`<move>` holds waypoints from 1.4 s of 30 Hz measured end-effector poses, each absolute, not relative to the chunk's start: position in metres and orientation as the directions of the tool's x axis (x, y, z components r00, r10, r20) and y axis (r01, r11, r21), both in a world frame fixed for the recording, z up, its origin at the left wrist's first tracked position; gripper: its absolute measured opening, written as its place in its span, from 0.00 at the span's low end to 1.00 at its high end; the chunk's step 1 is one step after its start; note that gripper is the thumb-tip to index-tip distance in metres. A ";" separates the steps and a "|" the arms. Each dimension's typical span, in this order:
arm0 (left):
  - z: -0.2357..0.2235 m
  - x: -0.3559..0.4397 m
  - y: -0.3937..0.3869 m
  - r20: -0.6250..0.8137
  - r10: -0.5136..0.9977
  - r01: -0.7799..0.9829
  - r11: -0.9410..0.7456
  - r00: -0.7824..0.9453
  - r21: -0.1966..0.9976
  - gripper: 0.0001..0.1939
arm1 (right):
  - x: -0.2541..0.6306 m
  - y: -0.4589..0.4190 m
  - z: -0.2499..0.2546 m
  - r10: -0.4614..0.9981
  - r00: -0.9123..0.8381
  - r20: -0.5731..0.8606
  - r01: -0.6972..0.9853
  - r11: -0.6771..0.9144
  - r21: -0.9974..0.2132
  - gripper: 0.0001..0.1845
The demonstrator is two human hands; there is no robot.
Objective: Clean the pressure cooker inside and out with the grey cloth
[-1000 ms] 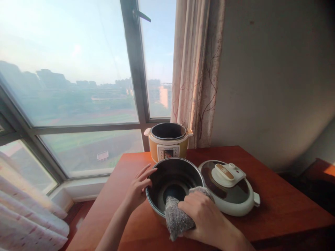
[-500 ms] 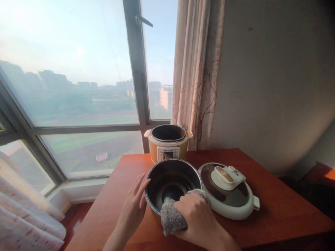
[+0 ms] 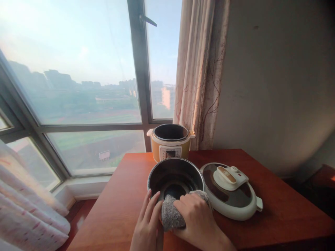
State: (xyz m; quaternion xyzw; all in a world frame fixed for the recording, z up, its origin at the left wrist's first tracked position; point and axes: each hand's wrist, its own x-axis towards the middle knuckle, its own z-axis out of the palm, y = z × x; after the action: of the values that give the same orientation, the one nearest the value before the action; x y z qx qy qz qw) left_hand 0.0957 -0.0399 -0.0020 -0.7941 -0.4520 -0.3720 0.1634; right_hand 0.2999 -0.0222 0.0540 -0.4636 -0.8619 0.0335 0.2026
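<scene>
Gripping a fuzzy gray cloth (image 3: 172,213), the right hand (image 3: 196,213) bends over the near right rim of a round, dark pot (image 3: 161,176). Its fingers are curled and close together, with the cloth bunched up under them. One lump of cloth pokes out on the left side of this hand, at the near rim. Another bit shows just past the knuckles, on the right side of the pot. The thumb is too hidden to tell how it sits.

The left hand (image 3: 148,221) is at the near left rim of the pot. Its fingers are long and a little spread, and they point away from the person. The tips are at the rim, but one cannot tell how hard they press.

The pot is on a red-brown table (image 3: 104,212), with its open top facing up. Right behind it is a yellow and white cooker (image 3: 155,150) with a little panel on its front. The pot hides the bottom of that panel. On the right, just beside the pot, a big white lid (image 3: 237,212) lies flat with its handle (image 3: 230,178) on top. Behind the table hangs a curtain (image 3: 196,69), next to a big window (image 3: 86,87).
</scene>
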 end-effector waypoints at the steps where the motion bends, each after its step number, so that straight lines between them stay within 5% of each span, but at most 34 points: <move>1: -0.004 0.094 -0.038 0.744 0.593 0.843 -0.532 0.308 0.076 0.24 | 0.300 -0.022 0.054 0.811 -0.488 0.323 0.783 0.570 -0.249 0.16; 11: -0.034 0.085 -0.004 0.872 0.405 0.816 -0.578 0.276 0.010 0.17 | 0.310 -0.023 0.058 0.798 -0.534 0.279 0.762 0.597 -0.252 0.20; 22: -0.018 0.038 0.042 0.779 0.466 0.717 -0.696 0.421 0.029 0.17 | 0.332 -0.017 0.064 0.762 -0.590 0.269 0.726 0.646 -0.236 0.25; 37: -0.023 0.031 0.065 0.699 0.665 0.768 -0.583 0.264 0.265 0.29 | 0.334 -0.007 0.058 0.755 -0.566 0.330 0.713 0.650 -0.263 0.22; 42: -0.013 0.048 0.026 0.726 0.671 0.855 -0.458 0.152 0.244 0.34 | 0.330 -0.010 0.058 0.766 -0.548 0.336 0.728 0.635 -0.260 0.19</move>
State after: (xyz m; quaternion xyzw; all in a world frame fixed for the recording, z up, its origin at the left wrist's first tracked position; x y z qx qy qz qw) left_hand 0.0482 0.0265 -0.0135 -0.7504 -0.5083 -0.4070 0.1133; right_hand 0.3301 -0.0104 0.0583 -0.4249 -0.8787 0.0451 0.2128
